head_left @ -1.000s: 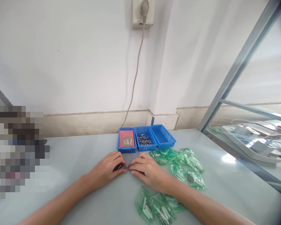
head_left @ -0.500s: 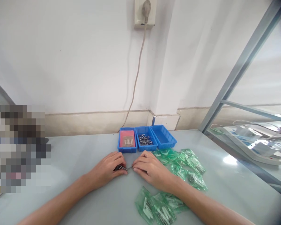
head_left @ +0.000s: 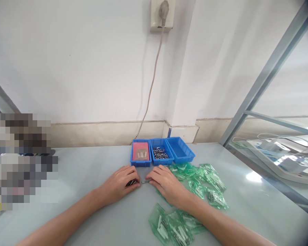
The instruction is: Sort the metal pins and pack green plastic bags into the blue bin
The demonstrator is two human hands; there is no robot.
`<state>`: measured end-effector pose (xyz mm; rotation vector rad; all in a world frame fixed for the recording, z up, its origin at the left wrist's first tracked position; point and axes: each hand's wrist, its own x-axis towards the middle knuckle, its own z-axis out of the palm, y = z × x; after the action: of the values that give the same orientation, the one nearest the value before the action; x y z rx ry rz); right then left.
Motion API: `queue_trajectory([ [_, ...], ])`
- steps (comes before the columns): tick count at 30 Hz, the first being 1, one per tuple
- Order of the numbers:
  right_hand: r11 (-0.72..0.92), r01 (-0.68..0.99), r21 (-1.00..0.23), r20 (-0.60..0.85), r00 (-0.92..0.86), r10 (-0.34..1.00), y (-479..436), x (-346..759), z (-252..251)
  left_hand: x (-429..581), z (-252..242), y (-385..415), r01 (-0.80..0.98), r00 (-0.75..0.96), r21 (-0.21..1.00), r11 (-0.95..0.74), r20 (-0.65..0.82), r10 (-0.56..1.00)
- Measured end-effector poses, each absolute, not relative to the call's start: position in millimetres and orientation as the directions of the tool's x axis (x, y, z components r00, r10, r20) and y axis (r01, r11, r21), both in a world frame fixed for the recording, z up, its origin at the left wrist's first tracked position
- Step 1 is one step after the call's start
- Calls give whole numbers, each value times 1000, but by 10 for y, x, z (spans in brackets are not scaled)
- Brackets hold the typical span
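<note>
My left hand (head_left: 120, 183) rests on the grey table (head_left: 92, 177), its fingers curled over a small bunch of dark metal pins (head_left: 131, 183). Just to its right, my right hand (head_left: 164, 182) lies palm down with the fingertips pinching one small metal pin (head_left: 143, 182) that lies between the two hands. Behind the hands stand three small blue trays: the left tray (head_left: 140, 164) holds a pink pad with small parts, the middle tray (head_left: 161, 162) holds metal pins, the right tray (head_left: 181, 158) looks empty.
Green plastic bags (head_left: 202, 181) lie scattered right of my right hand, and another pile of bags (head_left: 173, 227) lies near my right forearm. A cable (head_left: 151, 89) runs from a wall socket (head_left: 162, 15) down to the table. A metal frame (head_left: 261, 78) and devices stand at the right.
The view has shifted slightly. My right hand's fingertips have drawn a little away from the left hand, and a single pin now shows between them.
</note>
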<state>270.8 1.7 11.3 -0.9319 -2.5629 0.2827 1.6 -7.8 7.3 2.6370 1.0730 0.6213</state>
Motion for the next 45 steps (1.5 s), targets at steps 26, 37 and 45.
queue_trajectory([
  [26, 508, 412, -756, 418, -294, 860, 109, 2746, 232, 1, 63, -72, 627, 646, 288, -724, 326, 690],
  [37, -155, -196, -968, -116, -194, 974, 117, 2740, 361, -17, 63, -86, 715, 641, 77, -695, 326, 695],
  [45, 276, 195, -941, 203, -327, 923, 90, 2749, 307, 12, 49, -89, 745, 618, 1, -667, 373, 692],
])
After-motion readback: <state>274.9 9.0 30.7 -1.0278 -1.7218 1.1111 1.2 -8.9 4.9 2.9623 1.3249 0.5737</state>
